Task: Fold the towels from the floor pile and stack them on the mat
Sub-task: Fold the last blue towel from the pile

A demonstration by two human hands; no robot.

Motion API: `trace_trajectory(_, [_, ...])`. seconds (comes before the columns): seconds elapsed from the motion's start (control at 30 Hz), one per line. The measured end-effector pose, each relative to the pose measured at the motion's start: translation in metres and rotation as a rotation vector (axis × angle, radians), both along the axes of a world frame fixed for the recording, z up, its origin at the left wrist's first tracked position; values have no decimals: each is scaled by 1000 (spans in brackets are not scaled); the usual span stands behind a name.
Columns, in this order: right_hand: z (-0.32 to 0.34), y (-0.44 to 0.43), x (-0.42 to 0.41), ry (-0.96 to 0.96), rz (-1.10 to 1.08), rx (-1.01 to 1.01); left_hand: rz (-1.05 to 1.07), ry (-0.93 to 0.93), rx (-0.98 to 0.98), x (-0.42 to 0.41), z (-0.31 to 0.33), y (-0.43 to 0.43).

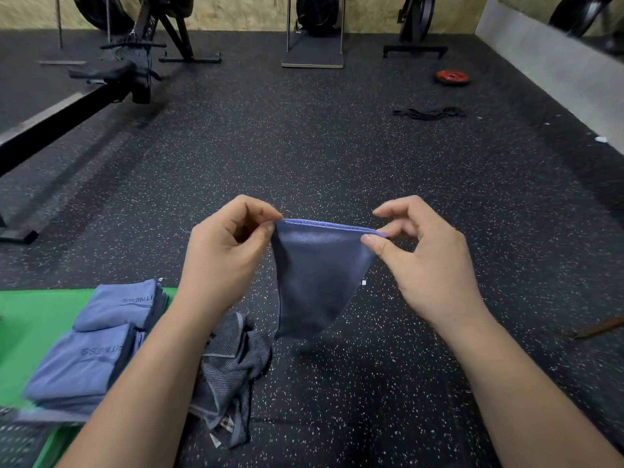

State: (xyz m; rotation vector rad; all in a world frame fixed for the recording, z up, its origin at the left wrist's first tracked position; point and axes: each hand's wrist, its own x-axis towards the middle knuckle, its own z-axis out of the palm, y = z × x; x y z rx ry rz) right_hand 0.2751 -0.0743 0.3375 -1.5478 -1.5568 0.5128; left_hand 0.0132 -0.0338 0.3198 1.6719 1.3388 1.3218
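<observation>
Blue-grey cloth towel (317,278) with a violet stitched hem hangs in the air at the centre of the frame, above the black speckled rubber floor (337,146). Its top edge is stretched level between the two hands, and the cloth below narrows to a loose point that looks doubled over on itself.

The left hand (223,251) grasps the left top corner, its curled fingers (270,216) closed on the hem against the thumb. The right hand (425,261) pinches the right top corner between the thumb and a finger behind the cloth, while its forefinger is raised just above the hem.

At the lower left of the frame lies a flat green mat (30,319). On it sit two stacks of folded towels in the same blue with dark printed lettering: one (121,305) higher in the frame, the other (81,369) just below it.

Just right of the mat, partly under the left forearm, a crumpled pile (233,369) of grey striped towels lies on the floor.

In the upper left stands a black rowing machine (101,86) with dark cloth draped on it. In the upper right a red weight plate (451,77) lies flat, with a tangled black cord (429,113) near it.
</observation>
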Motion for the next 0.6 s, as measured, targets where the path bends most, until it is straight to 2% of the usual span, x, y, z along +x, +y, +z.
trace_trajectory(0.13, [-4,2,1,-34,11,-26,-52,-34,-21,6,-2,0])
trace_trajectory(0.3, [0,-4,-11,-288,173,-87,-166,26,-28,28,-6,-10])
trace_trajectory(0.47, [-11,-6,-19,-258,303,-223,-260,69,-37,44,-8,-20])
trace_trajectory(0.6, [-21,0,-13,-269,315,-159,-299,29,-74,44,-9,-20])
